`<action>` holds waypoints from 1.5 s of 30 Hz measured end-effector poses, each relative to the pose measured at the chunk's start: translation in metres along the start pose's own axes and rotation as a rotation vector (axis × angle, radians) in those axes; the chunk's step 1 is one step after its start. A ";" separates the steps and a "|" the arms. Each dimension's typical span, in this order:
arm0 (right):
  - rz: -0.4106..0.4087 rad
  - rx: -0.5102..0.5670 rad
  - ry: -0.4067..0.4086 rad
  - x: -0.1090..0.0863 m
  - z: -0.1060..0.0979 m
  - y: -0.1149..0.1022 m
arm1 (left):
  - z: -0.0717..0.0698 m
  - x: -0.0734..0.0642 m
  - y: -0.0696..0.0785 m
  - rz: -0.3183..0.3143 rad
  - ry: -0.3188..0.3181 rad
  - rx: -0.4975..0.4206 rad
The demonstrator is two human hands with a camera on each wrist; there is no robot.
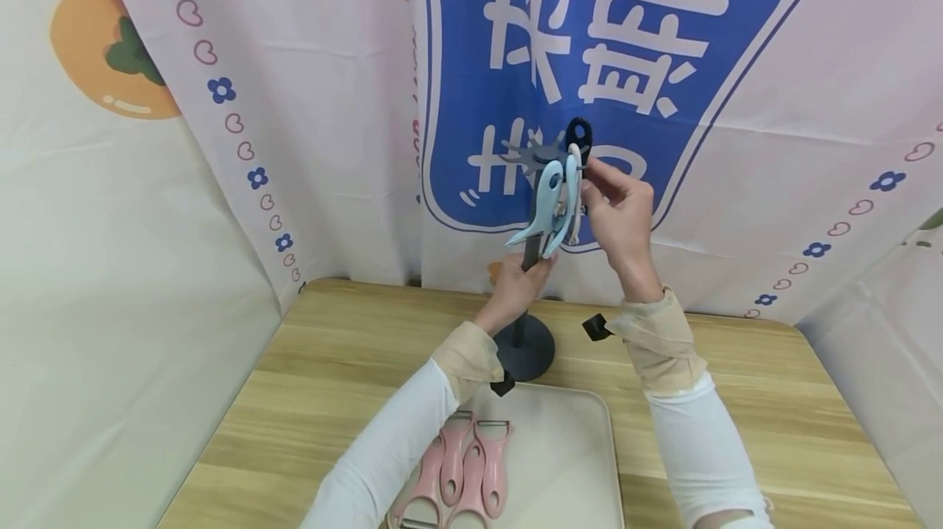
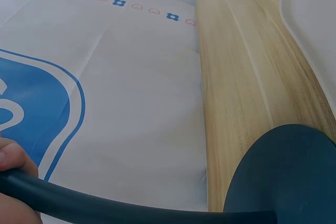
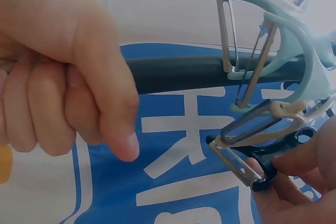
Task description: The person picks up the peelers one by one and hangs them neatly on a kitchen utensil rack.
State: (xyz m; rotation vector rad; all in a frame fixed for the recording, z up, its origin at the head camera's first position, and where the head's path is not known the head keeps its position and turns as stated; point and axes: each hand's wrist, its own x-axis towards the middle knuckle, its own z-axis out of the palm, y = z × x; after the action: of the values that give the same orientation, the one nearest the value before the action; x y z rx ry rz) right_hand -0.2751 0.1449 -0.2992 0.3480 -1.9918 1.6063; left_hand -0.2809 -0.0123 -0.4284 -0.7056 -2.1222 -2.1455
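Note:
My left hand (image 1: 516, 287) grips the dark pole (image 1: 532, 252) of an upright stand below its spiky hook top (image 1: 536, 154). In the right wrist view, that hand's fingers wrap round the pole. Two light blue peelers (image 1: 546, 200) hang from the hooks, beside a beige peeler (image 3: 287, 129). My right hand (image 1: 622, 214) is raised at the right side of the hook top. Its thumb and fingers pinch a black peeler (image 3: 268, 149), whose holed handle end points up at the hooks. The black peeler is partly hidden behind the beige one in the head view.
The stand's round base (image 1: 536, 357) is on the wooden table (image 1: 354, 365), near the back edge. In front of it lies a cream tray (image 1: 567, 463) with several pink peelers (image 1: 494, 480) on its left side. A printed curtain (image 1: 354, 144) hangs close behind the stand.

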 end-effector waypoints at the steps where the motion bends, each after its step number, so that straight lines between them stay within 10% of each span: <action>1: 0.000 0.002 -0.005 0.001 0.000 -0.001 | 0.000 0.000 0.000 0.002 0.001 0.000; 45: -0.159 0.105 -0.062 0.001 0.002 0.012 | -0.001 -0.001 0.002 -0.028 -0.028 -0.008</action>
State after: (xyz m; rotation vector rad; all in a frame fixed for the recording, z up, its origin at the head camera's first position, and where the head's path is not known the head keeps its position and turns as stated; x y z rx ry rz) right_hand -0.2825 0.1464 -0.3082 0.5884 -1.8776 1.6200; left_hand -0.2795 -0.0142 -0.4271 -0.7157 -2.1510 -2.1723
